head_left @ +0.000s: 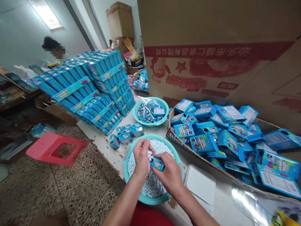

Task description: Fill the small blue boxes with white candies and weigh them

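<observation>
A teal basin [128,175] full of small white candies [154,185] stands on the table in front of me. Above it, my right hand [170,171] grips a small blue candy box [157,164] between thumb and fingers, its open end turned left. My left hand [142,157] is curled around a few white candies [150,155] right at that open end. Whether any candies are inside the box I cannot tell. Just behind the basin sits a small group of blue boxes [125,133].
At right, a long carton [185,146] holds many loose blue boxes. A second teal bowl [164,114] contains metallic-looking pieces. Tall stacks of blue boxes [87,91] stand at left, a red stool [51,147] on the floor. A big cardboard box [211,31] rises behind. Another person sits far left.
</observation>
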A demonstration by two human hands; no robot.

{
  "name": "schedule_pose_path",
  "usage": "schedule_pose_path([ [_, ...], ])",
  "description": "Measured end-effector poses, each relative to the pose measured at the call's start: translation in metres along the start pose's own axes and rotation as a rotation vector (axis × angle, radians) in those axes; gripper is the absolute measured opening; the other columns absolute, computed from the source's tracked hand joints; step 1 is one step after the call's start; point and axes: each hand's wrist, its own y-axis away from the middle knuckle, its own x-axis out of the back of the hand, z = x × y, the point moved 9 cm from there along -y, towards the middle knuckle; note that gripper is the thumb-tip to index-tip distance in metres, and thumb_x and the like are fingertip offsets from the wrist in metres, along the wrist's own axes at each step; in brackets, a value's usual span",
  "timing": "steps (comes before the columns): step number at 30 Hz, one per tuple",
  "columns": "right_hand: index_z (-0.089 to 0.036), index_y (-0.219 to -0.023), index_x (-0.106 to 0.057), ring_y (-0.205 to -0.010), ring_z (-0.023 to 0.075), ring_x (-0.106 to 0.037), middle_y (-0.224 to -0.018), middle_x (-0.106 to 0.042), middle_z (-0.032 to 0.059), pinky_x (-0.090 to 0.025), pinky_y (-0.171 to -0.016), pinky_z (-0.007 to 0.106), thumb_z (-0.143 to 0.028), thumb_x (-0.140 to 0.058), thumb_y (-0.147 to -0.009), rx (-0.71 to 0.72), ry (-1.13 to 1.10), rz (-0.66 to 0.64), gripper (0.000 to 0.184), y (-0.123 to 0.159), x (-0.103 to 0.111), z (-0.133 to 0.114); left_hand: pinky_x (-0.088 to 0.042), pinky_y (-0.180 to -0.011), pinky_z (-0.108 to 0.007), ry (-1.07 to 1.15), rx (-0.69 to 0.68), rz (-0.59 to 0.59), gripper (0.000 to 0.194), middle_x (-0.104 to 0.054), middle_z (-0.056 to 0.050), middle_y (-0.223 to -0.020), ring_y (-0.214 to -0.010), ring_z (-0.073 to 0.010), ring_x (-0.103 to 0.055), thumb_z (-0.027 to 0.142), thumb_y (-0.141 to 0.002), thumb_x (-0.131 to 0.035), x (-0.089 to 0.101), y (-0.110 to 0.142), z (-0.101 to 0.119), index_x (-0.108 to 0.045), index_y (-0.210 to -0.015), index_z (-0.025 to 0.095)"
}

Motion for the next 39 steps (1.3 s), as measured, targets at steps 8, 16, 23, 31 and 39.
schedule_pose_path([
  [8,-0.019,-0.091,-0.060,-0.084,0.0229,-0.057,-0.086,-0.062,0.0032,-0.044,-0.072,0.034,-0.015,-0.070,-0.066,0.002,-0.020,0.043,0.027,-0.002,0.007,-0.008,-0.037,-0.050,-0.020,-0.036,-0.121,-0.003,0.029,-0.046,0.005,-0.052,-0.049,-0.0078,-0.044,0.037,-0.075,-0.067,-0.002,-0.001,0.014,-0.049,-0.065,0.017],
  [16,-0.021,-0.093,-0.060,-0.085,0.0222,-0.057,-0.087,-0.062,0.0025,-0.044,-0.072,0.034,-0.014,-0.072,-0.066,0.008,-0.060,0.053,0.031,-0.002,0.015,-0.004,-0.036,-0.050,-0.021,-0.028,-0.107,-0.006,0.030,-0.045,0.005,-0.054,-0.050,-0.0082,-0.043,0.038,-0.076,-0.065,-0.007,0.004,0.015,-0.048,-0.064,0.017],
  [23,-0.020,-0.092,-0.060,-0.086,0.0236,-0.056,-0.088,-0.062,0.0040,-0.044,-0.074,0.036,-0.013,-0.072,-0.067,-0.036,-0.103,0.026,0.029,-0.005,0.004,-0.001,-0.037,-0.050,-0.021,-0.012,-0.095,-0.022,0.032,-0.044,0.005,-0.054,-0.051,-0.0083,-0.043,0.038,-0.077,-0.065,-0.009,0.009,0.010,-0.047,-0.062,0.017],
  [31,-0.021,-0.094,-0.062,-0.088,0.0201,-0.059,-0.092,-0.063,0.0027,-0.046,-0.076,0.032,-0.017,-0.075,-0.066,-0.087,-0.348,0.078,0.031,0.002,0.021,0.012,-0.032,-0.045,-0.019,0.133,-0.017,-0.006,0.034,-0.042,0.006,-0.053,-0.047,-0.0068,-0.040,0.038,-0.071,-0.070,-0.007,0.004,0.020,-0.044,-0.063,0.017],
  [39,-0.022,-0.096,-0.063,-0.088,0.0206,-0.061,-0.093,-0.064,0.0030,-0.048,-0.077,0.033,-0.024,-0.073,-0.068,-0.130,-0.350,0.105,0.030,0.012,0.034,0.032,-0.029,-0.043,-0.018,0.104,0.084,-0.013,0.035,-0.043,0.006,-0.054,-0.047,-0.0060,-0.040,0.036,-0.068,-0.071,-0.004,0.004,-0.001,-0.043,-0.062,0.017],
])
